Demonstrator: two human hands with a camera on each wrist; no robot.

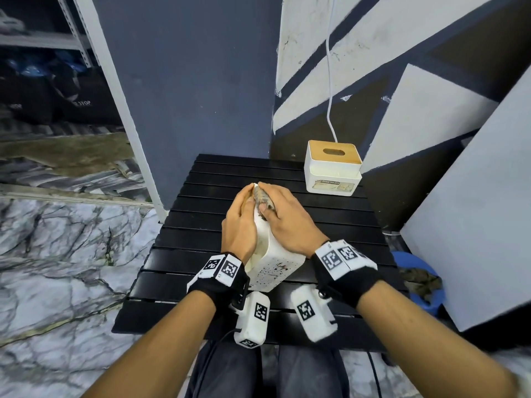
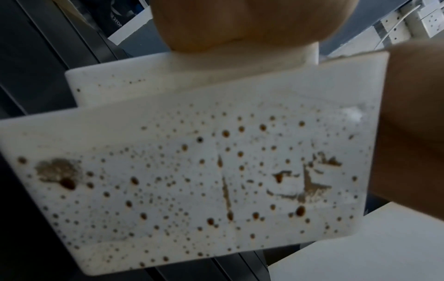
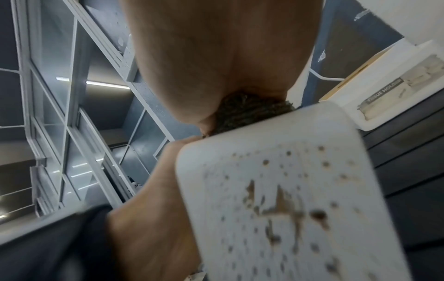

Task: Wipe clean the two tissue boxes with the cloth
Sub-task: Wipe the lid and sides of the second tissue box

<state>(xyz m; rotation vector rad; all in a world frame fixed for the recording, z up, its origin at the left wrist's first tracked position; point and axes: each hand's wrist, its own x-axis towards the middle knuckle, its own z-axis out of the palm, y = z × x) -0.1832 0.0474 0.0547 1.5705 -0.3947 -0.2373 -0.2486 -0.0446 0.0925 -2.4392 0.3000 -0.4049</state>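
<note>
Nearest the person, both forearms reach forward over a black slatted table (image 1: 201, 262), each wrist strapped with a black band and white marker blocks. Between the hands, toward the table's near edge and roughly mid-width, a white tissue box (image 1: 273, 262) is tipped on its side so its base faces the person; that base is speckled with brown spots and smears (image 2: 216, 171). The left hand (image 1: 240, 225) lies along the box's left face, palm against it and fingers curved over the far end, steadying it. The right hand (image 1: 283, 216) comes in from the right, fingers together and bent over a grey-brown cloth (image 1: 263, 198), which it presses against the box's far upper end; in the right wrist view the cloth (image 3: 250, 116) shows bunched under the palm at the box's edge. The two hands' fingertips nearly meet over the far end.

Farther back, at the table's far right corner, a second tissue box (image 1: 333, 170) stands upright, white with a wooden slotted lid and a worn label on its front. A white cable (image 1: 330, 81) hangs down the painted wall behind it.
</note>
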